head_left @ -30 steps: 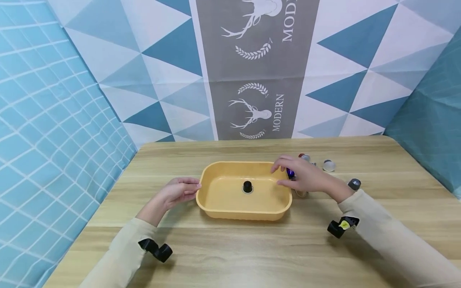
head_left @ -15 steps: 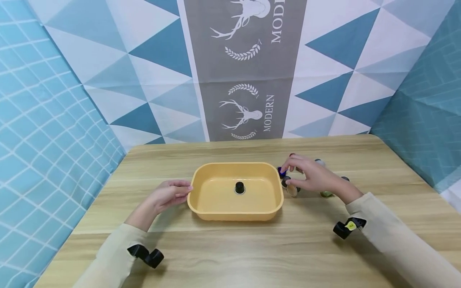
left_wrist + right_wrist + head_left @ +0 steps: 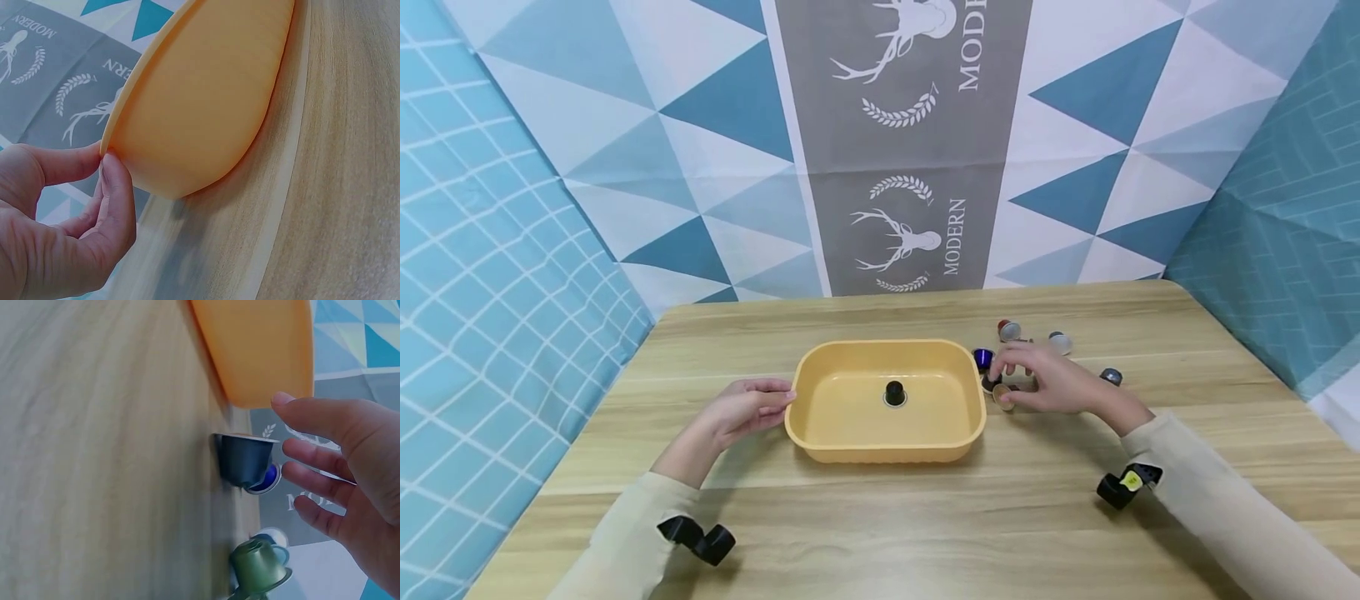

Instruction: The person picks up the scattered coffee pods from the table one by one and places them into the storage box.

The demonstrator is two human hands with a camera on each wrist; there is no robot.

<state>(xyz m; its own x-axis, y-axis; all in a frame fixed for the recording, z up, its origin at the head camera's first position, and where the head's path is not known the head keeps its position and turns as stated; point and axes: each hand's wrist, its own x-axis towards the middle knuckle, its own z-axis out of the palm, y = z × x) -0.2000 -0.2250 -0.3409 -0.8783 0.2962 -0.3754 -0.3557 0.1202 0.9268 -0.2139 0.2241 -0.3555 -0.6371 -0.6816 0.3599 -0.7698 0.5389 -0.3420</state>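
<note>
My left hand [image 3: 741, 414] pinches the left rim of a yellow plastic basin [image 3: 886, 454] between thumb and fingers; the left wrist view shows the rim [image 3: 115, 125] between them. A black coffee capsule [image 3: 894, 392] stands on the basin's floor. Beyond the basin's right side, my right hand [image 3: 1045, 379] reaches over a group of coffee capsules, its fingers bent and parted with nothing between them. Nearest to it are a dark capsule [image 3: 244, 459] with its lid up and a blue capsule [image 3: 983, 358]. A green capsule [image 3: 256, 565] shows in the right wrist view, below the hand.
Behind the right hand lie a red capsule [image 3: 1008, 330] and a pale-lidded one [image 3: 1060, 342]. A dark grey capsule [image 3: 1111, 377] lies by the right wrist. The wooden table [image 3: 880, 533] meets a patterned cloth backdrop [image 3: 910, 150] at the back.
My right hand has moved right and down, from over the basin's right rim to the capsules beside it. The left hand keeps its grip on the rim. The head view has shifted slightly.
</note>
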